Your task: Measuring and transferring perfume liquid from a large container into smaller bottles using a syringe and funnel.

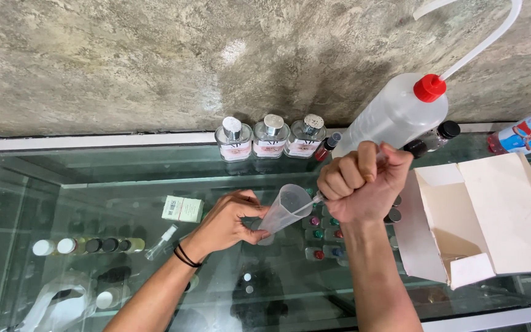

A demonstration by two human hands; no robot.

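Note:
My left hand point(230, 222) grips the base of a clear plastic measuring cylinder point(285, 208), tilted with its mouth toward the right. My right hand point(362, 181) is closed around a large clear squeeze bottle point(394, 117) with a red cap point(429, 88) and a white bent tube point(483, 40). The bottle is tipped, and a thin nozzle below my right fist points into the cylinder's mouth. Both hands are above a glass counter top point(124, 178).
Three square glass perfume bottles point(270, 138) with silver caps stand against the rough wall. An open cardboard box point(487, 218) lies to the right. A small green-white box point(182, 208) sits left of my hand. Small vials and bottles show under the glass.

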